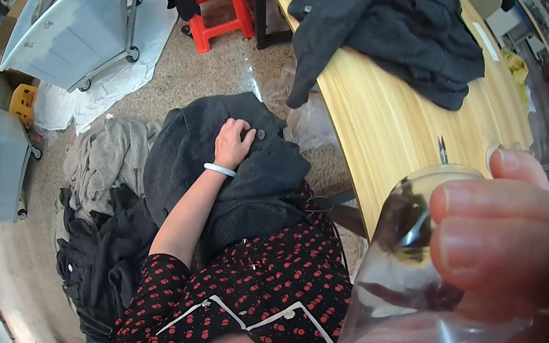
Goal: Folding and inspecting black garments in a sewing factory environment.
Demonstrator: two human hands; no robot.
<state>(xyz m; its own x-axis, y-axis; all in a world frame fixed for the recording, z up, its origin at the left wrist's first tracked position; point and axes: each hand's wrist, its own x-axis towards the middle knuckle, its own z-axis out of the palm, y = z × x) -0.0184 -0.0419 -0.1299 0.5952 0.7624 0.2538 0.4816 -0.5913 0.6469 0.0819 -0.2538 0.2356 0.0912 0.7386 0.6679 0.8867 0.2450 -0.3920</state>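
Observation:
Close to the camera, my right hand (511, 233) is closed round a clear, see-through bottle (378, 291). The bottle is tilted, with dark bits inside; its lower end runs out of the picture. My left hand (229, 146), with a white bangle at the wrist, lies on a dark grey garment (193, 136) across my lap. Its fingers are curled against the cloth beside a dark button (261, 135). On the wooden table (362, 124), beyond the bottle, thin metal points (443, 150) stick out, the rest of that tool being hidden.
More dark garments (399, 36) are heaped on the table. Grey cloth (114, 155) and black cloth (105, 252) lie piled at my left. A large white wheeled bin (81, 23), a second bin (0, 162) with cloth and a red stool (224, 18) with a person's foot stand beyond.

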